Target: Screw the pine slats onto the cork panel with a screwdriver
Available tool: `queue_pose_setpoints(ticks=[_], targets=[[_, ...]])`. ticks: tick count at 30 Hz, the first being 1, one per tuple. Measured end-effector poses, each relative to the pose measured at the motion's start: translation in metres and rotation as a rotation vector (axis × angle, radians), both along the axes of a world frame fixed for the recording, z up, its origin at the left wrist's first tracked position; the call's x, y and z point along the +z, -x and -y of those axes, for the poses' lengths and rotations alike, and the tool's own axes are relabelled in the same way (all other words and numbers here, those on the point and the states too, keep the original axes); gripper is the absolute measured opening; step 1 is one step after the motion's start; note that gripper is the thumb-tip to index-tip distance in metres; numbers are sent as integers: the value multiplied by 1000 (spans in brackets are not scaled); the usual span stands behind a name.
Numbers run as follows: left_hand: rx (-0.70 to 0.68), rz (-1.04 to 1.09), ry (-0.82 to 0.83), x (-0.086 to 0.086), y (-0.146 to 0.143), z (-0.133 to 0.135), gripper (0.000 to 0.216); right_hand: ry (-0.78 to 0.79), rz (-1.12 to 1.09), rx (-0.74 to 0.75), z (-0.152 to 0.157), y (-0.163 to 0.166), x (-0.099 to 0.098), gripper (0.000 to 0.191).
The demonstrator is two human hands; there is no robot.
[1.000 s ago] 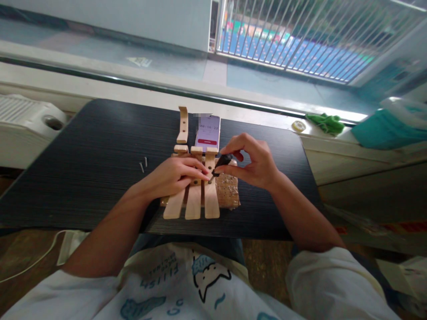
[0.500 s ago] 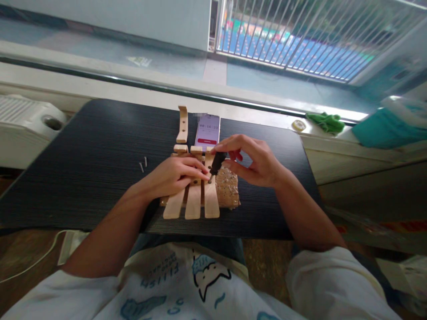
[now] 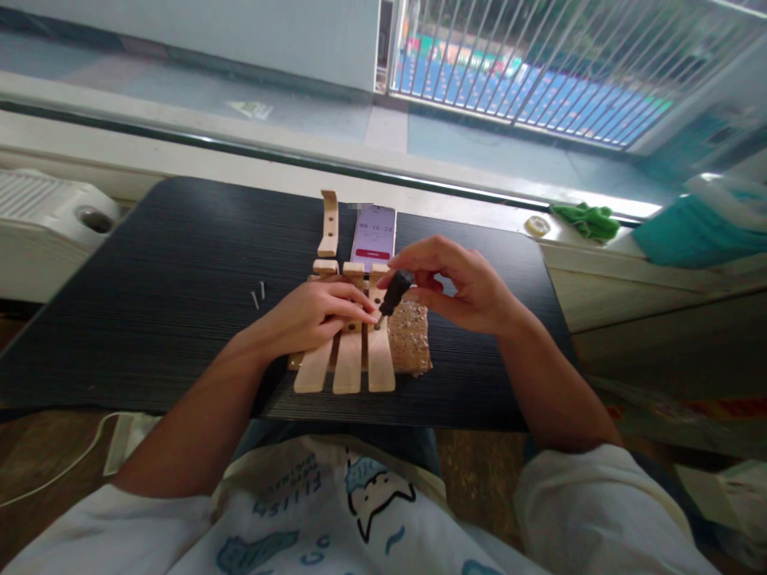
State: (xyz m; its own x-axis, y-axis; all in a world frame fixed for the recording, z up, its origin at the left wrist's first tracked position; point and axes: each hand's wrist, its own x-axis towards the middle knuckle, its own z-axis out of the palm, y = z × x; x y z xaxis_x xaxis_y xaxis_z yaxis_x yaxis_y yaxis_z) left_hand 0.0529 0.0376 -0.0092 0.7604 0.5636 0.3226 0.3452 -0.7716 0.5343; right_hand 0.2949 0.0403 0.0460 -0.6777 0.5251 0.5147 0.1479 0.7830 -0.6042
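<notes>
Three pale wooden hooks (image 3: 347, 363) lie side by side on a brown taped block (image 3: 413, 339), their wide ends toward me. My left hand (image 3: 311, 315) rests across the left and middle hooks, fingers stretched out, its fingertips beside the screwdriver's tip. In my right hand (image 3: 459, 287), thumb and fingers are around the black handle of a screwdriver (image 3: 396, 292). The tool is tilted, its tip at the lower hole of the right hook. Whether a screw sits under the tip is too small to tell.
A fourth wooden hook (image 3: 330, 225) with two holes lies beyond the block. Beside it is a phone (image 3: 375, 231) showing a timer. Two screws (image 3: 258, 295) lie left of my left hand on the black table (image 3: 149, 319). A tape roll (image 3: 538, 226) and green cloth (image 3: 586, 220) are on the sill.
The screwdriver's handle has tipped slightly to the right, and my right hand has shifted a little right with it. My left hand stays in place.
</notes>
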Motion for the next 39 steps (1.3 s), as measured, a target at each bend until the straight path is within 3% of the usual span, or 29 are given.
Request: queue_pose_setpoints(ticks=[20, 39], targets=[[-4, 10, 9, -1, 0, 0, 39, -79, 37, -82, 0, 3, 1, 21], [13, 3, 64, -1, 0, 0, 37, -161, -132, -173, -1, 10, -11, 29]])
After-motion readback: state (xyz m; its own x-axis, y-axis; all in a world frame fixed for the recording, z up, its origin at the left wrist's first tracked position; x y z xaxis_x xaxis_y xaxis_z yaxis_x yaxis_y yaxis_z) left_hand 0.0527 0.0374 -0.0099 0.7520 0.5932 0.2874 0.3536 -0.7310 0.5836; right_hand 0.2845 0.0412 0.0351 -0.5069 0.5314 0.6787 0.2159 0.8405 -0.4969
